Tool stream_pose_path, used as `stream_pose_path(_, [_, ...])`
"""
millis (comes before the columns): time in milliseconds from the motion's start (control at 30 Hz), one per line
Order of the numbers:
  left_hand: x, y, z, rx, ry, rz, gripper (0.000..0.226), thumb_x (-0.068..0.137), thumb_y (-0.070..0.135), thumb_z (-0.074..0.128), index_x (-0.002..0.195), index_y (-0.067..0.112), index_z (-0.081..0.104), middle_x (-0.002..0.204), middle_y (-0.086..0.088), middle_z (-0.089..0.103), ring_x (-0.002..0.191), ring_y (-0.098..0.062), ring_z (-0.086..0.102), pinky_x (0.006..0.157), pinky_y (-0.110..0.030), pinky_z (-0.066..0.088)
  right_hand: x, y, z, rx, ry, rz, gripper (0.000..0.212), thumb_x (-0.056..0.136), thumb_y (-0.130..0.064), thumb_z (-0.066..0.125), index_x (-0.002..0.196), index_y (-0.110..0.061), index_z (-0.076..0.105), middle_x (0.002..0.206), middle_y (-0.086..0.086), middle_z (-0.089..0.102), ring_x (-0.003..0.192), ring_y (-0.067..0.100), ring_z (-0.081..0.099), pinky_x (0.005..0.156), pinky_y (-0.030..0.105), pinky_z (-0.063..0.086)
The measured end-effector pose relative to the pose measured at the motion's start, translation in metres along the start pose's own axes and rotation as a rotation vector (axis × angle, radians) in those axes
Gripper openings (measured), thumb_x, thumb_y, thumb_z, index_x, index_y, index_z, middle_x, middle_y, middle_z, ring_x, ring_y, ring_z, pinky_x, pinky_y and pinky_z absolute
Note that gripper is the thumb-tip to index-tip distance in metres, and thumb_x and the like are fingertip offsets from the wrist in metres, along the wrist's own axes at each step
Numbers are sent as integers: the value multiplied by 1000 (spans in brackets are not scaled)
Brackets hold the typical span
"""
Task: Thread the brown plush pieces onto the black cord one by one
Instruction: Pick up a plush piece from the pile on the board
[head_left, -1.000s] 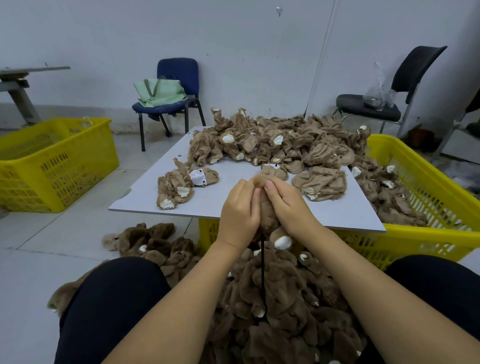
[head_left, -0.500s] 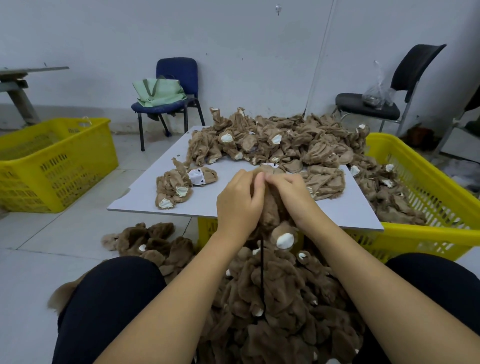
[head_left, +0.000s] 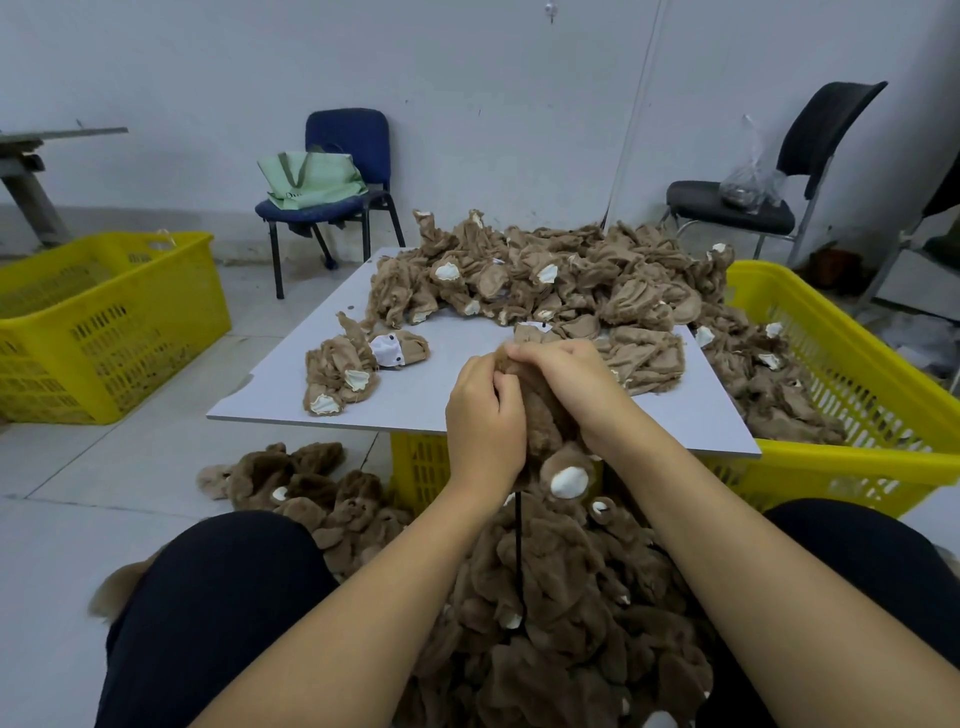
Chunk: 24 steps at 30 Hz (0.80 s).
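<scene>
Brown fuzzy plush piece (head_left: 543, 415) is gripped by the right hand (head_left: 571, 379), likely to steady it. Thin black cord (head_left: 518, 545) is pinched by the left hand (head_left: 485, 415), seemingly for feeding through.

Two yellow perforated plastic crates (head_left: 98, 332) (head_left: 852, 410), two chairs (one blue upholstered (head_left: 345, 156), one black (head_left: 779, 202)) and one grey flat board (head_left: 431, 395) are present. One black cord (head_left: 518, 551) is visible. The brown plush pieces (head_left: 545, 280) are too numerous to count.

Both hands meet above the lap, the left hand (head_left: 485, 421) and the right hand (head_left: 566, 376) gripping one brown plush piece (head_left: 545, 415) between them. A black cord (head_left: 518, 551) hangs straight down from it into the dark brown heap (head_left: 561, 623) between the knees. Beyond lies a grey board (head_left: 415, 384) across a yellow crate (head_left: 831, 457), bearing lighter plush pieces (head_left: 545, 280).
</scene>
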<state>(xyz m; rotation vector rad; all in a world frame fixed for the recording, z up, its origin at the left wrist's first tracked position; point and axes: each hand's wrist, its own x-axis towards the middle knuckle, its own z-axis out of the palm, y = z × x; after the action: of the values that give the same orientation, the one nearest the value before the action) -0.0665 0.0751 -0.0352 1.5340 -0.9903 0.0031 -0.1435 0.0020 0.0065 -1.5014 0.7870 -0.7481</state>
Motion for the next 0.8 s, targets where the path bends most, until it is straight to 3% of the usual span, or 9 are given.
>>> stream_pose_path(133, [3,4,-2,39,-6,8,31,89,23,33,85,7,60,77,-4,56,73,-18,53,60,-35,39,4,-3,0,-22,9,-12,29,90,-29,73,68,-11,69,63,5,67,55,10,65,47,18,47])
stream_pose_path(233, [4,4,-1,51,-78,-27,32,93,22,32,91,6,59,83,-7,58,78,-21,56,66,-42,47,4,-3,-1,22,-10,42,22,89,-27,74,81,-6,75,69,9,73,60,13,70,49,19,51])
stream_pose_path(333, [7,3,-2,126,-196,-35,27,98,17,32,93,7,57,86,-7,59,80,-23,57,70,-47,49,6,0,-4,37,-20,76,36,89,-34,75,92,2,76,84,18,75,69,19,72,60,25,57])
stream_pose_path(433, [14,0,-5,223,-245,-19,26,100,19,32,92,12,56,85,-4,59,78,-18,56,64,-39,45,6,8,-3,12,-34,19,44,95,-41,68,75,-1,72,70,14,65,62,18,64,58,23,52])
stream_pose_path(500, [17,-3,-6,319,-289,-23,25,102,17,33,82,16,48,79,-3,53,71,-16,50,57,-36,36,4,17,-1,-92,-5,-50,56,100,-41,61,53,-14,52,52,2,48,47,11,46,47,19,39])
stream_pose_path(600, [16,-5,-8,412,-339,-16,29,103,17,33,75,21,35,74,-2,46,65,-13,44,51,-31,27,1,29,1,-204,-9,-109,59,104,-44,54,55,-14,39,52,5,37,51,18,36,52,27,30])
stream_pose_path(667, [15,-5,-10,407,-347,-25,29,103,17,33,75,21,35,74,-2,46,65,-13,44,51,-32,28,2,29,1,-224,-13,-137,57,106,-42,52,60,-9,43,58,10,39,58,24,36,59,34,30])
stream_pose_path(800, [13,-6,-10,339,-315,11,26,104,22,35,81,17,45,84,-2,48,73,-16,48,61,-37,36,3,29,0,-323,68,-208,58,106,-37,51,54,-14,37,52,6,34,54,21,30,57,33,26])
